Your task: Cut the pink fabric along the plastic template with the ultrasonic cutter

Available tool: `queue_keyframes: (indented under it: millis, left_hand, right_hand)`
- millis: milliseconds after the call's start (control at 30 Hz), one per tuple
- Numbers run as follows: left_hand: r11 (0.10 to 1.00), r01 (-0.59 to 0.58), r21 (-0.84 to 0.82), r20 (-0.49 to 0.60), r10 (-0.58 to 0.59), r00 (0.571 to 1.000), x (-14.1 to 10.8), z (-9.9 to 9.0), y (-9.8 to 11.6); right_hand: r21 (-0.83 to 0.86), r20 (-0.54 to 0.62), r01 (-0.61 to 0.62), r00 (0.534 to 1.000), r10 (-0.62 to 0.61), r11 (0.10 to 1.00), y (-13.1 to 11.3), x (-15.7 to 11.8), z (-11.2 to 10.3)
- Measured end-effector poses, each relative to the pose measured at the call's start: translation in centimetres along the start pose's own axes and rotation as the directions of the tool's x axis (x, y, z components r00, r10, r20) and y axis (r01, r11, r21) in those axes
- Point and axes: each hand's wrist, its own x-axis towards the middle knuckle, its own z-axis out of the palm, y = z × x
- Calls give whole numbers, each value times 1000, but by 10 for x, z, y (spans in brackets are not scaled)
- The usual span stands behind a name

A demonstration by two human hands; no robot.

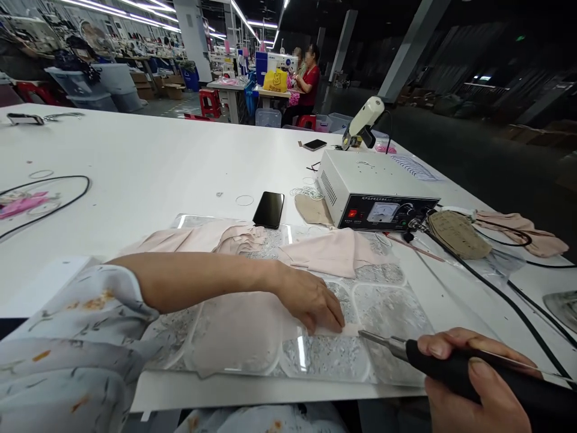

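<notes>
My left hand (pixel 313 300) reaches across the mat, its fingers bent together and pinching down on pale pink fabric (pixel 237 331) lying flat there. A narrow end of the fabric shows just past the fingertips. In my right hand (pixel 482 373) is an ultrasonic cutter (pixel 444 367) with a thick black handle. Its thin metal tip meets or nearly meets that narrow end; I cannot tell whether they touch. A thin metal strip, perhaps a blade, lies along my right hand, and its kind is unclear. Under the work is a clear, patterned plastic mat (pixel 396 310).
Behind the mat stand a power box (pixel 378 186) with a dial and a black phone (pixel 269 210). Folded pink fabric (pixel 331 249) lies at the mat's back. A black cable (pixel 491 291) runs along the right. Beyond the white table (pixel 171 156), a person in red sits sewing.
</notes>
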Motion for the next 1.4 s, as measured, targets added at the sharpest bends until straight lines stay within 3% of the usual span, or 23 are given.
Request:
queue_keyframes:
  millis: [233, 367, 667, 767, 933, 1100, 1233, 1400]
  left_hand:
    - [995, 65, -77, -35, -68, 997, 5, 1, -6]
    - [996, 5, -90, -92, -13, 996, 4, 3, -10]
    - [997, -67, -24, -69, 65, 996, 4, 5, -13]
    - [999, -18, -32, 6, 18, 1000, 6, 3, -10]
    - [996, -81, 41, -54, 83, 995, 5, 5, -11]
    - [997, -74, -39, -111, 69, 991, 4, 7, -14]
    - [997, -22, -78, -85, 15, 996, 5, 5, -12]
    - [998, -31, -55, -57, 28, 998, 4, 5, -12]
  right_hand:
    - [-5, 38, 34, 999, -34, 999, -1, 2, 0]
    - [29, 17, 14, 1000, -14, 999, -2, -2, 2]
    - [42, 163, 18, 986, -25, 999, 0, -18, 3]
    - [39, 152, 4, 988, -10, 999, 1, -21, 5]
    - [43, 176, 8, 984, -16, 999, 2, -22, 8]
    - [38, 166, 6, 986, -12, 999, 2, -23, 9]
    - [36, 114, -23, 993, 19, 999, 2, -22, 7]
    - [17, 130, 1, 991, -3, 1000, 4, -18, 1]
